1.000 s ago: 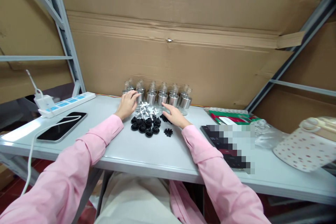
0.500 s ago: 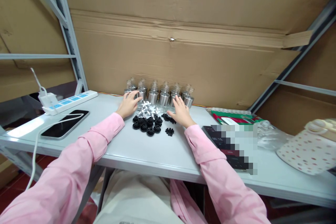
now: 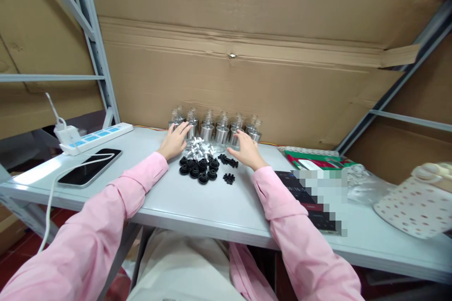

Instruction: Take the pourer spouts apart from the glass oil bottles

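Several small glass bottles with silvery metal sleeves [image 3: 207, 130] stand upright in a group at the back of the table. My left hand [image 3: 174, 141] reaches toward the left end of that group, fingers spread, with nothing visible in it. On the other side my right hand [image 3: 247, 149] has its fingers stretched out in front of the right-hand bottles; whether the fingertips touch them I cannot tell. Between my hands lies a heap of white and silver parts [image 3: 199, 148]. Nearer me are black round caps [image 3: 202, 165], short black pieces [image 3: 229, 161] and tiny black pieces [image 3: 229, 178].
At the left are a white power strip [image 3: 100, 137], a phone [image 3: 90, 168] and a white cable. A dark device with a partly blurred screen [image 3: 307, 202] lies beside my right forearm. Farther right are a green-and-red pouch [image 3: 325, 161], clear plastic and a dotted bag [image 3: 416, 204].
My right hand has drawn slightly to the right and back from the bottles. My left hand has hardly moved. The whole view has shifted a little.
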`<state>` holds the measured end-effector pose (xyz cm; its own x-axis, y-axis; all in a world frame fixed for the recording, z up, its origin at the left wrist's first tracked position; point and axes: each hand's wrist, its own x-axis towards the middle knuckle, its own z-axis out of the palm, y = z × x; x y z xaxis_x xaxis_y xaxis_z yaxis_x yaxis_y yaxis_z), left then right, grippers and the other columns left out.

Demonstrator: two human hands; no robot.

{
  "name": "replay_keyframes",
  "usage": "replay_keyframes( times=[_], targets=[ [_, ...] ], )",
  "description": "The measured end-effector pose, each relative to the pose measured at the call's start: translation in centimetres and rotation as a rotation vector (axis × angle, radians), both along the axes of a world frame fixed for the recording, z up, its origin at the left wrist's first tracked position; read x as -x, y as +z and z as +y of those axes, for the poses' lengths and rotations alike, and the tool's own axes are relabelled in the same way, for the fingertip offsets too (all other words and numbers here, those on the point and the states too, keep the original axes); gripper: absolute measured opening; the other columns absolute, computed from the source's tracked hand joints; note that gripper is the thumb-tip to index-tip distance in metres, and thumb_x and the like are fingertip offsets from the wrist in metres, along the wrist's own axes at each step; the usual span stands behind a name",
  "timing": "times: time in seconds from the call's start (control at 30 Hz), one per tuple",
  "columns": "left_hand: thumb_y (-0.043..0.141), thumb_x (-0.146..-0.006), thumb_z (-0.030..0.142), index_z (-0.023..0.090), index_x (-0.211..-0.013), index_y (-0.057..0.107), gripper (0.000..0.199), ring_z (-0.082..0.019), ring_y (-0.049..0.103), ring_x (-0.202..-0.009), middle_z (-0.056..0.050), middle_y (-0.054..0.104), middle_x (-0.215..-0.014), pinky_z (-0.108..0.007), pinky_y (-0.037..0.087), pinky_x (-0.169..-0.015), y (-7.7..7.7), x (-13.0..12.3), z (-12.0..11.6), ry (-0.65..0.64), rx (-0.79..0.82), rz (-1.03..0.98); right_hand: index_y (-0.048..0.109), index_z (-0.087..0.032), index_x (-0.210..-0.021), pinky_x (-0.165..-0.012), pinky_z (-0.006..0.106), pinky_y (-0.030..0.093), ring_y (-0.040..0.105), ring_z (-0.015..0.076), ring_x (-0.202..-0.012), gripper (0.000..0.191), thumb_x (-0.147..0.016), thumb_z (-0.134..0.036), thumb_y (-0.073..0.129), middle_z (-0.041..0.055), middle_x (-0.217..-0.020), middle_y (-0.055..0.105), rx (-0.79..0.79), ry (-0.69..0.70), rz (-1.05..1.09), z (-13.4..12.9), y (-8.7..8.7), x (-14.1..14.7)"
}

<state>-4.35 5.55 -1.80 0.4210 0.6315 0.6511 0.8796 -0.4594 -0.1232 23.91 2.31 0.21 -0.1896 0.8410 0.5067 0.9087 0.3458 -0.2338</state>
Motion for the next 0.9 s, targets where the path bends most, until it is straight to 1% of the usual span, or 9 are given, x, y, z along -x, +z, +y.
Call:
replay_keyframes(
  times=[0.13,0.23,0.37,0.5,0.57,0.6,0.67,0.77,0.9],
  targets=[
    [0.037,-0.079,0.014,0.011,-0.136,0.032,0.058,-0.023,0.036,-0.129,-0.013,0.04,-0.139,-0.047,0.02,-0.109,0.2,-0.2,0.2,0.026,0.01,-0.05,0.053,-0.014,-0.106,-0.101,0.051,0.031,0.036,0.0283,-0.128,0.042,-0.071,-0.036,0.059,0.0189,-0.137,0.042,-0.042,0.029,-0.005,0.3,0.1,-0.2],
    [0.038,-0.077,0.013,0.011,-0.134,0.036,0.057,-0.024,0.038,-0.127,-0.013,0.041,-0.138,-0.048,0.021,-0.109,0.3,-0.3,0.2,0.034,0.015,-0.056,0.053,-0.014,-0.104,-0.101,0.05,0.032,0.037,0.029,-0.128,0.04,-0.071,-0.036,0.059,0.0191,-0.136,0.042,-0.048,0.053,-0.023,0.7,-0.1,-0.5],
    [0.037,-0.077,0.011,0.012,-0.135,0.035,0.058,-0.024,0.036,-0.128,-0.013,0.039,-0.139,-0.049,0.021,-0.109,0.2,-0.3,0.2,0.028,0.028,-0.061,0.052,-0.016,-0.104,-0.103,0.049,0.033,0.034,0.0287,-0.13,0.038,-0.072,-0.034,0.059,0.0178,-0.139,0.039,-0.07,0.093,-0.002,1.3,-0.8,-1.1],
    [0.035,-0.081,0.012,0.014,-0.134,0.035,0.053,-0.025,0.032,-0.131,-0.012,0.039,-0.139,-0.054,0.012,-0.109,0.2,-0.3,-0.2,0.015,0.015,-0.07,0.051,-0.016,-0.108,-0.103,0.05,0.033,0.025,0.0281,-0.135,0.035,-0.075,-0.028,0.055,0.0167,-0.144,0.031,-0.05,0.143,0.011,1.6,-1.7,-1.6],
    [0.035,-0.084,0.015,0.017,-0.13,0.04,0.046,-0.025,0.034,-0.129,-0.011,0.044,-0.135,-0.057,0.006,-0.108,0.4,-0.3,-0.5,-0.013,-0.022,-0.064,0.05,-0.016,-0.111,-0.103,0.051,0.032,0.022,0.0281,-0.136,0.036,-0.076,-0.027,0.054,0.0161,-0.145,0.029,-0.044,0.166,0.018,1.6,-2.0,-1.7],
    [0.035,-0.086,0.017,0.018,-0.126,0.043,0.041,-0.024,0.037,-0.126,-0.011,0.048,-0.131,-0.056,0.006,-0.108,0.5,-0.3,-0.6,-0.034,-0.042,-0.059,0.05,-0.017,-0.111,-0.103,0.052,0.032,0.022,0.0281,-0.136,0.036,-0.077,-0.026,0.053,0.0157,-0.145,0.029,-0.051,0.175,0.025,1.6,-2.1,-1.7],
    [0.037,-0.088,0.022,0.018,-0.115,0.051,0.031,-0.023,0.045,-0.116,-0.01,0.056,-0.118,-0.051,0.013,-0.106,0.8,-0.4,-0.8,-0.075,-0.054,-0.038,0.05,-0.018,-0.112,-0.103,0.053,0.032,0.023,0.0281,-0.136,0.036,-0.077,-0.024,0.053,0.0152,-0.145,0.029,-0.08,0.187,0.046,1.6,-2.1,-1.7],
    [0.04,-0.089,0.029,0.017,-0.095,0.058,0.022,-0.023,0.05,-0.1,-0.008,0.062,-0.098,-0.045,0.027,-0.094,1.1,-0.7,-1.1,-0.106,-0.002,0.017,0.051,-0.018,-0.109,-0.103,0.052,0.032,0.028,0.0279,-0.133,0.033,-0.077,-0.024,0.052,0.0157,-0.143,0.033,-0.127,0.205,0.092,1.3,-1.7,-1.4],
    [0.041,-0.09,0.032,0.016,-0.084,0.057,0.024,-0.022,0.05,-0.087,-0.007,0.062,-0.088,-0.039,0.03,-0.08,0.9,-1.1,-1.2,-0.11,0.092,0.07,0.053,-0.017,-0.107,-0.105,0.048,0.031,0.035,0.0264,-0.129,0.03,-0.078,-0.024,0.05,0.016,-0.138,0.039,-0.18,0.255,0.129,0.7,-0.7,-0.8]
  ],
)
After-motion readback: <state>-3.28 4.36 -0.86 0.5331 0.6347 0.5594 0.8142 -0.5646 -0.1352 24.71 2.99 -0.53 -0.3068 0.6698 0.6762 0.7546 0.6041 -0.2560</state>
